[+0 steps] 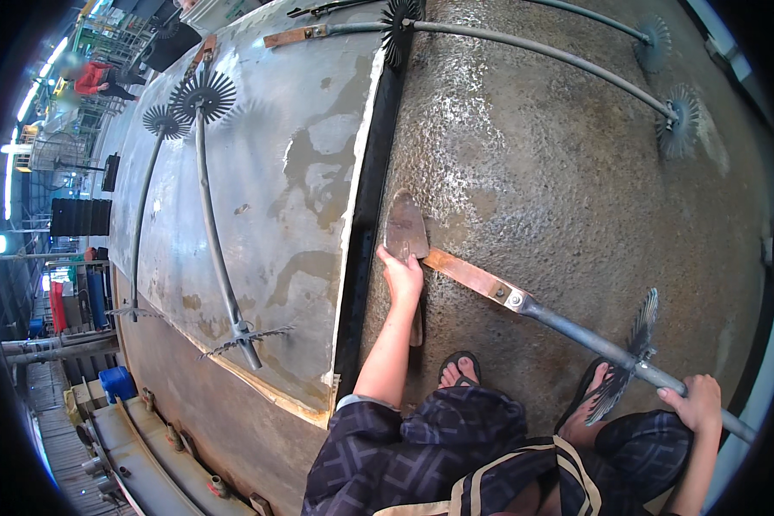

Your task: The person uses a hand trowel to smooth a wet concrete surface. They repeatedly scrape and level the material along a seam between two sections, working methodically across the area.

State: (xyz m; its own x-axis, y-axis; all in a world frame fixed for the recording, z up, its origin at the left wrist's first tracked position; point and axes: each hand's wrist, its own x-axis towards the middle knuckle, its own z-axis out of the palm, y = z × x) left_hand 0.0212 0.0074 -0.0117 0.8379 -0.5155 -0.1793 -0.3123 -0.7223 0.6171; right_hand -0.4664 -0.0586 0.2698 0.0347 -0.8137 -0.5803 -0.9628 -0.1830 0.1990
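My left hand (401, 279) is closed around a flat, rusty brown trowel-shaped blade (406, 225) with a rounded tip. The blade lies beside the end of a flat orange-brown bar (469, 273), which is bolted to a long grey metal rod (576, 337). Farther along, a toothed metal disc (632, 359) sits around that rod. My right hand (695, 402) grips the rod beyond the disc, near its right end. The fingers of my left hand partly cover the lower part of the blade.
To the left, two rods with toothed discs (202, 96) rest on a grey sheet-topped table (258, 181). More disc-ended rods (559, 62) lie across the wet, rough floor (525, 163). Machinery with a blue part (118, 384) stands lower left. A person in red (93, 79) is far off.
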